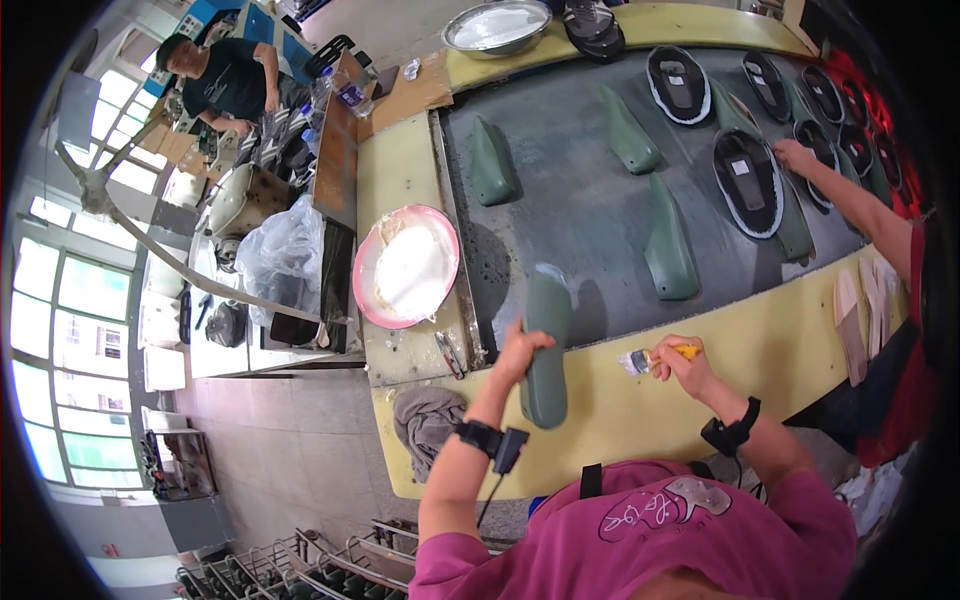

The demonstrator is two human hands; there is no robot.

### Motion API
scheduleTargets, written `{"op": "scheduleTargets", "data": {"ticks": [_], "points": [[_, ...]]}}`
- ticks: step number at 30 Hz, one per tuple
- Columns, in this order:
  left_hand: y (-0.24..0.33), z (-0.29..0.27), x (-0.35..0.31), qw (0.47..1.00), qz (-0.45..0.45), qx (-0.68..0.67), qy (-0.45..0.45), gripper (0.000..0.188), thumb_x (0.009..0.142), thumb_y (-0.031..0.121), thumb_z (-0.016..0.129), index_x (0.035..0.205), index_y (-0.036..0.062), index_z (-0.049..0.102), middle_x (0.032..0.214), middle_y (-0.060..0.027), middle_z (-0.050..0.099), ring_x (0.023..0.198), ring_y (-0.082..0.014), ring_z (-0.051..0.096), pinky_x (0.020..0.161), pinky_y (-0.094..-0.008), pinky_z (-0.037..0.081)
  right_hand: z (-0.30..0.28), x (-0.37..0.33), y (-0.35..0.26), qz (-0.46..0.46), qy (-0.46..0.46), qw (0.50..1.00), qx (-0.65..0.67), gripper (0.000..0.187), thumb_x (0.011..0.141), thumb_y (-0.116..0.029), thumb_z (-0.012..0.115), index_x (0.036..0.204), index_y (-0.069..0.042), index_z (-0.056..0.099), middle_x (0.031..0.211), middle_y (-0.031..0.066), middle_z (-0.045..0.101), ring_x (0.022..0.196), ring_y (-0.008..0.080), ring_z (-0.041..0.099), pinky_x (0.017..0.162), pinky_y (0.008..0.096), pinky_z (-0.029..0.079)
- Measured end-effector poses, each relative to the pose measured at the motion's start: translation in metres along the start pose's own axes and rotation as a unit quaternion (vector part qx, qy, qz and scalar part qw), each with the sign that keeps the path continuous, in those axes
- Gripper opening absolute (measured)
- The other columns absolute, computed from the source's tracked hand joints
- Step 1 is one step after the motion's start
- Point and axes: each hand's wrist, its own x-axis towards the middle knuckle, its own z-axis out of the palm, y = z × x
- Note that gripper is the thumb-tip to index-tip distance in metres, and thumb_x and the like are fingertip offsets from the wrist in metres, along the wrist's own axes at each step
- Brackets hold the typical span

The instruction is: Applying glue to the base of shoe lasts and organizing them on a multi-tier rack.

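My left hand (517,352) is closed around the middle of a green shoe last (546,390), held flat side up over the table's near edge. A whitish wet patch shows at its far end. In my right hand (690,366) is a paintbrush (640,360) with a yellow handle and white-coated bristles, pointing left toward the last and apart from it. To the left stands a pink-rimmed basin (366,312) of white paste. Several more green lasts lie on the grey surface, the nearest last (672,250) just beyond my right hand.
Shoe uppers (748,190) stand at the right, where a co-worker's hand (795,158) reaches in. Pale insoles (850,325) lie at the right edge. Pliers (449,355) and a grey towel (430,432) are at left. A metal basin (535,42) sits at the back.
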Motion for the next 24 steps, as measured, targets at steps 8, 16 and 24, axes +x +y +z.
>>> {"op": "scheduleTargets", "data": {"ticks": [8,16,24], "points": [[0.0,-0.044,0.12,0.926,0.118,0.313,0.172,0.057,0.073,0.013,0.061,0.124,-0.0007,0.041,0.099,-0.0218,0.058,0.091,-0.0355,0.057,0.081,-0.0413,0.045,-0.006,-0.028,-0.005,-0.011,0.07,0.997,-0.036,0.023,0.088,-0.013,0.049,0.075,0.003,0.058,0.054,0.0054,0.053,0.052,0.013,0.054,0.055,0.026,0.046],[-0.065,-0.023,0.076,0.793,0.239,0.496,0.26,0.063,0.077,0.011,0.056,0.127,-0.0092,0.025,0.123,-0.0339,0.035,0.113,-0.0462,0.037,0.096,-0.0485,0.033,0.003,-0.015,-0.01,-0.068,0.005,0.995,-0.069,0.023,0.091,-0.013,0.047,0.076,0.002,0.058,0.06,0.0042,0.055,0.058,0.0108,0.054,0.058,0.0247,0.045],[-0.077,-0.043,-0.105,0.801,0.233,0.443,0.329,0.044,0.071,0.01,0.06,0.113,0.0011,0.052,0.12,-0.0208,0.045,0.11,-0.0377,0.045,0.091,-0.0461,0.037,0.039,0.007,-0.009,-0.094,-0.145,0.978,-0.116,0.015,0.09,-0.014,0.051,0.09,-0.001,0.058,0.073,0.0037,0.059,0.067,0.009,0.055,0.061,0.0222,0.044]]}}
